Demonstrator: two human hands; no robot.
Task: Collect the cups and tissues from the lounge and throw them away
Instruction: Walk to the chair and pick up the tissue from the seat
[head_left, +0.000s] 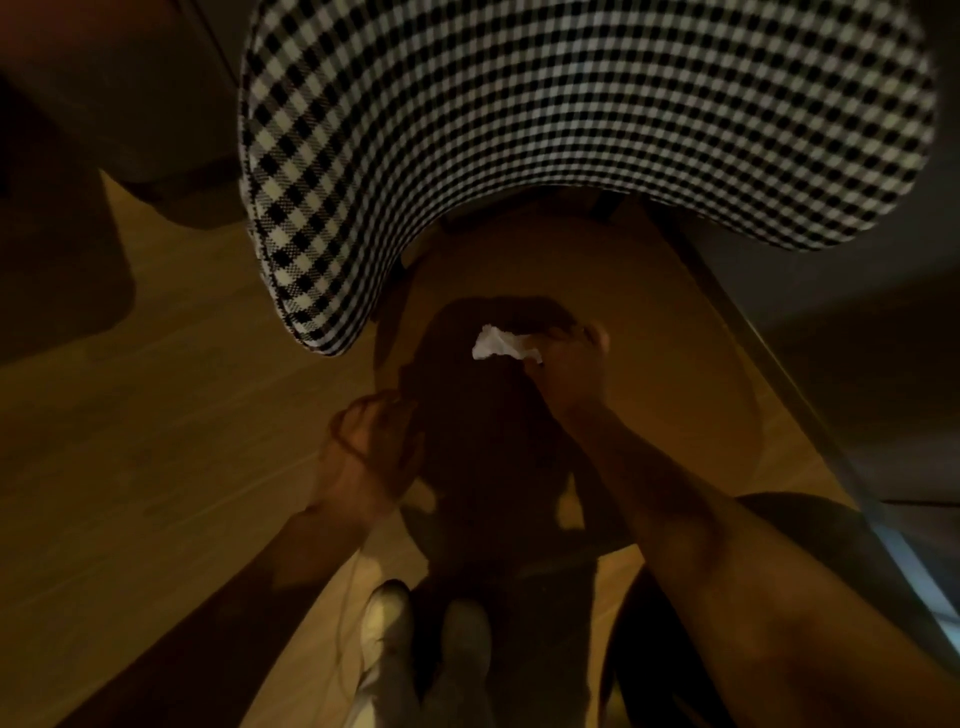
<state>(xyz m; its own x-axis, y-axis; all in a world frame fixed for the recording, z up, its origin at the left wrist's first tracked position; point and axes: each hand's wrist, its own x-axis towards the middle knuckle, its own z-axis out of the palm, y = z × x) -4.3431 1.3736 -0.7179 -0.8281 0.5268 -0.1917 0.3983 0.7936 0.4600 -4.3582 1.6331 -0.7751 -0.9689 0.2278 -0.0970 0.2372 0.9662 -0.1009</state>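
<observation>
Dim, shadowed scene over a round wooden table. Crumpled white tissue pinched in right hand, just above tabletop; long axis roughly left-right, free end pointing left toward checkered chair. Left hand at table's left edge, fingers curled around something dark; grip state impossible to tell. Pale shoes below on wood floor.
</observation>
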